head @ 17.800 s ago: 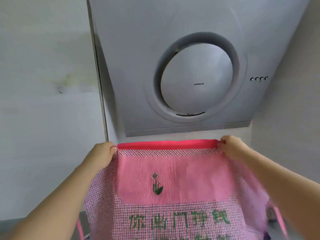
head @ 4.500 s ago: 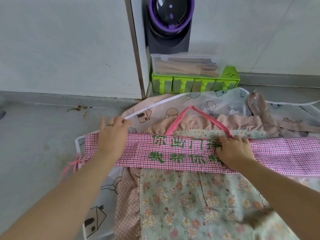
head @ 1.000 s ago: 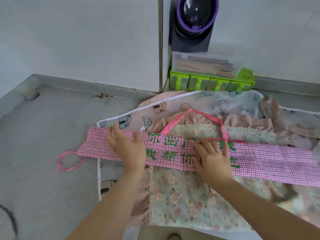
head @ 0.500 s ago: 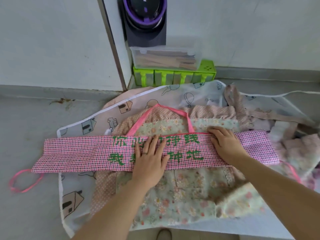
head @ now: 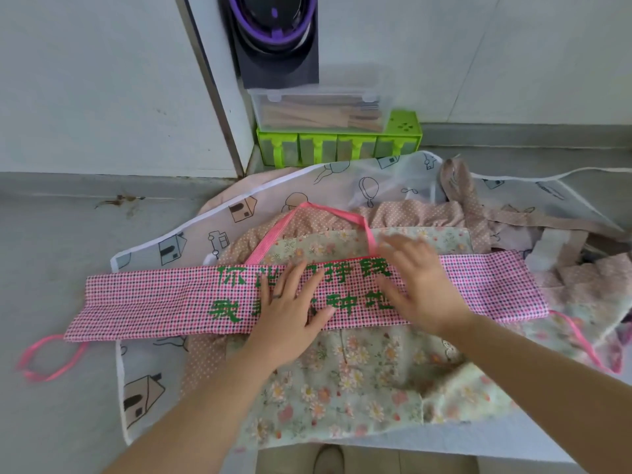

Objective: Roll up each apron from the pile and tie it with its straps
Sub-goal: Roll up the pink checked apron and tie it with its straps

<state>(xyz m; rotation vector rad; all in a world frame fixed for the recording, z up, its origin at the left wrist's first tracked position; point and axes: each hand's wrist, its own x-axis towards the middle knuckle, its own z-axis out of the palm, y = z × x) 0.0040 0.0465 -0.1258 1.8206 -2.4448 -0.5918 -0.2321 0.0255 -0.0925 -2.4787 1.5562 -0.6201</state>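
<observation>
so the grey counter (head: 68, 241) takes up most of the view, running back to a pale wall; on it sits the apron pile, spread wide. biggest piece is a see-through apron (head: 191, 241) with little house drawings, at the bottom of the heap; over that a dotted beige-pink apron (head: 410, 213), then a floral apron (head: 342, 381) hanging toward the near edge. the pink gingham apron (head: 154, 302) lies across the top of the pile, folded into a long flat band with green lettering, running left to right. left hand (head: 290, 319) lies flat on the band's middle, fingers straight, gripping nothing; right hand (head: 424, 295) just beside it, a bit blurred, also spread open on the cloth. behind the pile, a purple-and-black appliance (head: 273, 39), a clear box (head: 318, 111) and a green rack (head: 338, 145) stand against the wall. the pink neck loop (head: 328, 213) pokes up behind the band; one pink strap (head: 51, 357) curls on the counter at the left end, another (head: 578, 340) trails off the right; a ring (head: 276, 295) shows on a left finger.
</observation>
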